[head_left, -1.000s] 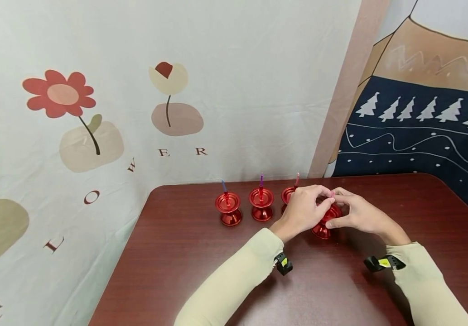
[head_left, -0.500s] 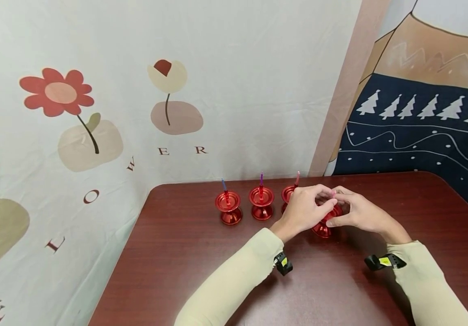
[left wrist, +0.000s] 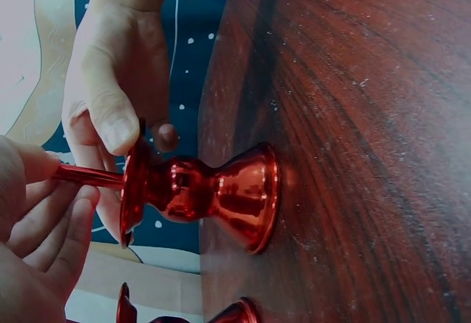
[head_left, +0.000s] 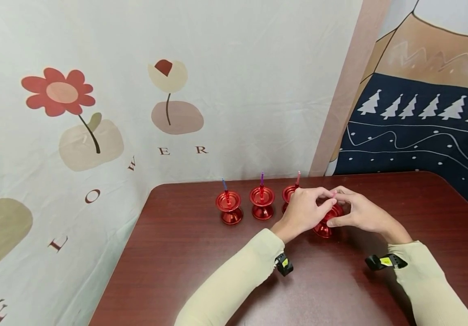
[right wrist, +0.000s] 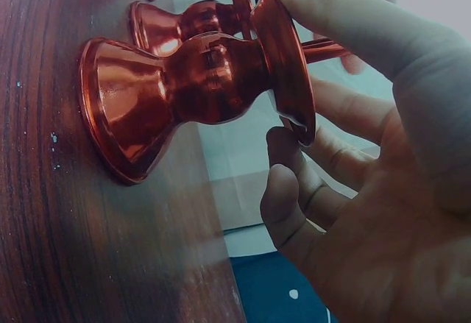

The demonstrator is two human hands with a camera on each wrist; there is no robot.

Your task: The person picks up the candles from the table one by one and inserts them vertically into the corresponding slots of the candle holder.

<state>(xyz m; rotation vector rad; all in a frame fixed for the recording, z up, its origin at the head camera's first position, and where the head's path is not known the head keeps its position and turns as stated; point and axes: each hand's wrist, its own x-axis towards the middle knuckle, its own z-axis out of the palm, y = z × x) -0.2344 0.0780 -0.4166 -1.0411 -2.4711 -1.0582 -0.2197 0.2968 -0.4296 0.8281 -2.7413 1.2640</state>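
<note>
In the head view, my left hand (head_left: 304, 209) pinches a small pink candle (head_left: 334, 194) just above the rightmost red metallic candle holder (head_left: 323, 230). My right hand (head_left: 359, 213) grips that holder by its dish, with the thumb (right wrist: 324, 3) on the rim and other fingers round the far side. The holder stands upright on the table; in the left wrist view its flared base (left wrist: 250, 198) meets the wood. A thin red tube (left wrist: 92, 176) rises from the dish to my left fingertips. Most of the candle is hidden by the fingers.
To the left stand three similar holders, with a blue candle (head_left: 224, 184), a purple candle (head_left: 262, 179) and a pink-red candle (head_left: 298, 177). The third holder (head_left: 287, 194) is partly behind my left hand. A printed cloth (head_left: 238, 90) hangs along the table's (head_left: 168, 253) back edge.
</note>
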